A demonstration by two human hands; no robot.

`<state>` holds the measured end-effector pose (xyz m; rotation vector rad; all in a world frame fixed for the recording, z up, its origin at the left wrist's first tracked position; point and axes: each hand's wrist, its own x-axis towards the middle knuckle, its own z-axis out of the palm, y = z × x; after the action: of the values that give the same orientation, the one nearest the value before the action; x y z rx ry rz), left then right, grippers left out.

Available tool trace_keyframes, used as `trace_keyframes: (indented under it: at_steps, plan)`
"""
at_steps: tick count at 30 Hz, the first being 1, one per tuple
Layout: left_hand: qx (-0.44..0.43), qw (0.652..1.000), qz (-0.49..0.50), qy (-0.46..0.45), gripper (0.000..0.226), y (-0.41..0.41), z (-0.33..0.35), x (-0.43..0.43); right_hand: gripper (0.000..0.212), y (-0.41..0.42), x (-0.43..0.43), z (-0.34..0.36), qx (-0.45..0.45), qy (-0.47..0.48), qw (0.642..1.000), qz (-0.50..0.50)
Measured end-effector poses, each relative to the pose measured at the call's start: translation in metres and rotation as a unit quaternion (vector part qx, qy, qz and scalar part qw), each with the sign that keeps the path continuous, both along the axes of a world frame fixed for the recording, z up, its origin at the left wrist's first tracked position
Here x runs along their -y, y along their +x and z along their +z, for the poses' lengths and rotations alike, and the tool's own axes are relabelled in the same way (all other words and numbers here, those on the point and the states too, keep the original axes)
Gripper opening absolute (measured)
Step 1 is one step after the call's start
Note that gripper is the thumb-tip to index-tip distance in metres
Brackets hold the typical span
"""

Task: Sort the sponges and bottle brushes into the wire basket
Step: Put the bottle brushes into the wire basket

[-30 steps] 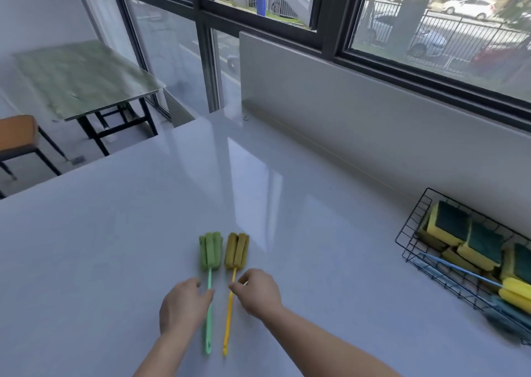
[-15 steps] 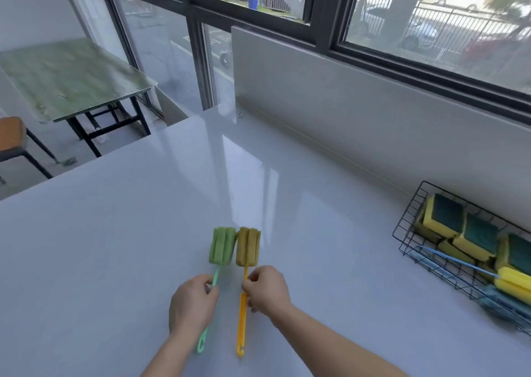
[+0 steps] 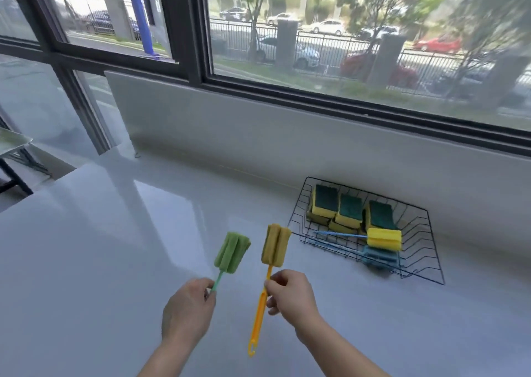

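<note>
My left hand (image 3: pixel 188 309) grips the handle of a green bottle brush (image 3: pixel 232 252), its foam head raised and tilted to the right. My right hand (image 3: pixel 290 296) pinches the orange handle of a yellow-brown bottle brush (image 3: pixel 275 245), head up, its tip close to the left rim of the black wire basket (image 3: pixel 296 215). Inside the basket lie several yellow sponges with green scouring tops (image 3: pixel 349 210), a yellow-headed brush with a blue handle (image 3: pixel 383 238) and a blue brush (image 3: pixel 379 257).
The white countertop (image 3: pixel 100 261) runs back to a low grey wall (image 3: pixel 258 135) under the dark window frame. The basket stands against that wall at the right. A green table (image 3: pixel 11 141) shows at the far left beyond the counter edge.
Both hands have lifted the two brushes off the counter and carried them to the right, towards the basket. The view has swung right, so the basket now sits nearer the middle.
</note>
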<state>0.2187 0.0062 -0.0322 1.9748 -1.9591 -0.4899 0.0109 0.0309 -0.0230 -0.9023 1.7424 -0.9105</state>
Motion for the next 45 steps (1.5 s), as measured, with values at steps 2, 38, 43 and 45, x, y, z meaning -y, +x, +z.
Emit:
trace_keyframes:
  at_steps: [2,38,43,45]
  plan:
    - [0.004,0.999,-0.037,-0.008,0.013,-0.029,0.006,0.007,0.01,-0.029,-0.007,0.005,0.0,-0.009,0.999,-0.034]
    - [0.161,0.867,-0.464,-0.086,0.016,-0.335,-0.008,0.127,0.014,-0.26,-0.07,-0.004,0.088,-0.072,0.924,-0.366]
    - [0.096,0.895,-0.433,-0.047,0.025,-0.329,-0.017,0.134,0.014,-0.254,-0.062,-0.007,0.094,-0.07,0.925,-0.361]
    - [0.071,0.907,-0.412,-0.046,0.027,-0.322,-0.014,0.133,0.014,-0.25,-0.06,-0.006,0.098,-0.07,0.926,-0.358]
